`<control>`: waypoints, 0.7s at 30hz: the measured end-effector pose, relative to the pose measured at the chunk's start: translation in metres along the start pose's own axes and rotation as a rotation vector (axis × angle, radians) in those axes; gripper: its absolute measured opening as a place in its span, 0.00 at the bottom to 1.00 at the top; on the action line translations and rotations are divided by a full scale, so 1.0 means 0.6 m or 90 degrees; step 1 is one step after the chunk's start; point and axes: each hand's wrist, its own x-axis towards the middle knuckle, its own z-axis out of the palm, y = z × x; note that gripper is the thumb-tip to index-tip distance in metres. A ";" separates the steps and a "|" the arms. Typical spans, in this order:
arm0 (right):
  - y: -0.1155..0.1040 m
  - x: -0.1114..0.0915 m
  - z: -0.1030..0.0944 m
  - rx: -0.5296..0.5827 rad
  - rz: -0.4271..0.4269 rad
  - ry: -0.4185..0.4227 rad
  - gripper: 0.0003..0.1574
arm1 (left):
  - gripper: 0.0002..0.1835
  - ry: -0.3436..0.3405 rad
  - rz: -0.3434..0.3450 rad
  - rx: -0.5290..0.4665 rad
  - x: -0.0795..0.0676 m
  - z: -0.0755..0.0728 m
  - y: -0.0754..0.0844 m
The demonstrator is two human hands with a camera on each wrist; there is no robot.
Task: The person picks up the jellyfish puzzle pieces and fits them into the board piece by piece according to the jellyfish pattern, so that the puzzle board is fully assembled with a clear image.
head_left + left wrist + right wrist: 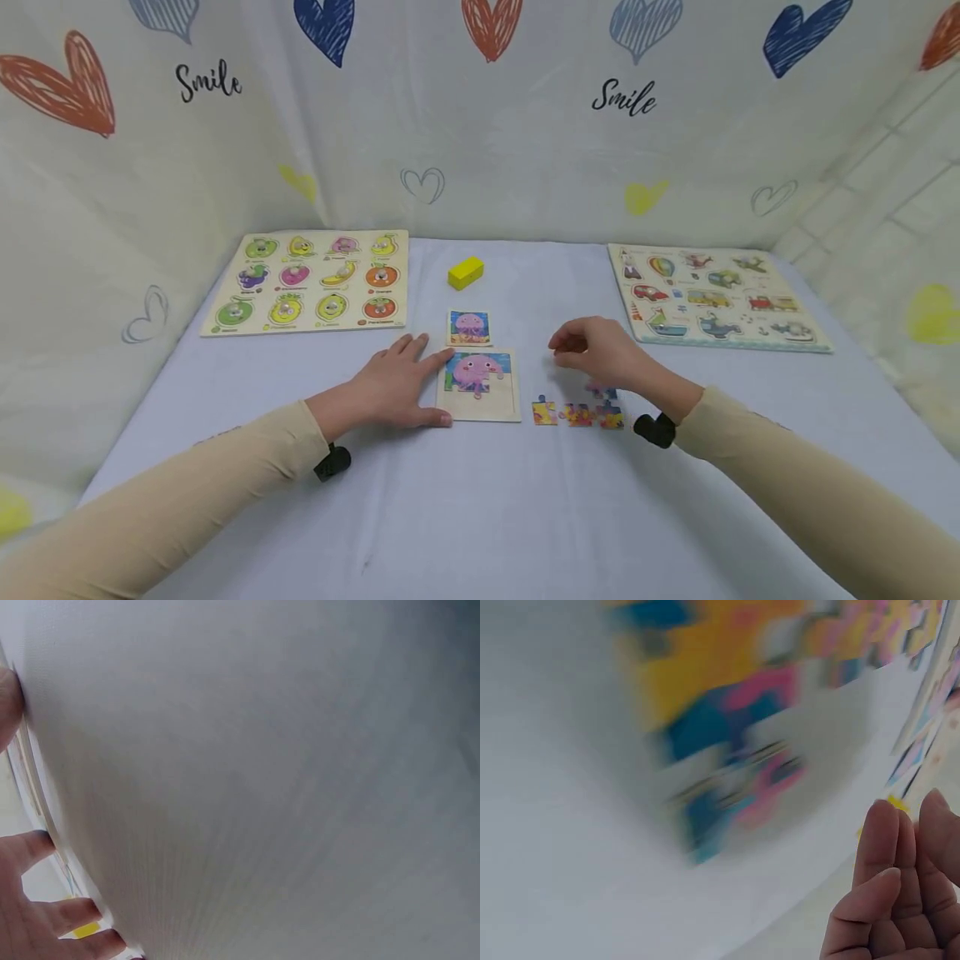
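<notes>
My left hand (393, 385) lies spread at the left edge of a square wooden puzzle board (480, 406), its thumb and forefinger tips at that edge. A pink octopus picture (474, 369) fills the board's upper part; bare wood shows below and at the right. Touching the board's far side is a small octopus picture card (470, 326). My right hand (600, 354) hovers right of the board with loosely bent fingers; in the right wrist view nothing shows between thumb and fingers (877, 836). Below it lie loose jigsaw pieces (545, 412), several in a row, with another piece (602, 390) partly hidden behind the hand.
A yellow block (466, 272) stands beyond the card. At the back left lies a fruit puzzle board (311, 287), at the back right a vehicle puzzle board (720, 296). A white cloth printed with hearts (525, 142) hangs behind the table.
</notes>
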 end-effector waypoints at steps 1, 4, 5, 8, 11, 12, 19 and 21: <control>0.013 -0.006 -0.005 -0.002 0.003 0.004 0.10 | 0.53 0.000 -0.001 0.001 0.000 0.000 0.000; 0.046 -0.025 -0.018 -0.010 0.017 0.007 0.12 | 0.53 -0.001 -0.001 0.000 0.000 0.000 -0.001; 0.055 -0.031 -0.021 -0.012 0.021 0.005 0.12 | 0.53 -0.001 -0.001 -0.001 0.000 0.000 -0.001; 0.080 -0.044 -0.027 -0.015 0.040 -0.012 0.13 | 0.53 -0.002 0.000 -0.004 0.000 0.000 -0.001; 0.097 -0.054 -0.029 -0.022 0.047 -0.026 0.14 | 0.53 -0.003 0.000 -0.004 0.000 0.000 -0.001; 0.102 -0.056 -0.029 -0.025 0.049 -0.028 0.14 | 0.53 -0.003 0.000 -0.004 0.000 0.000 -0.001; 0.114 -0.062 -0.028 -0.044 0.041 -0.024 0.14 | 0.53 -0.001 0.000 0.002 -0.001 -0.001 0.000; 0.112 -0.064 -0.028 -0.040 0.040 -0.025 0.14 | 0.53 0.000 0.000 0.003 -0.001 -0.001 0.000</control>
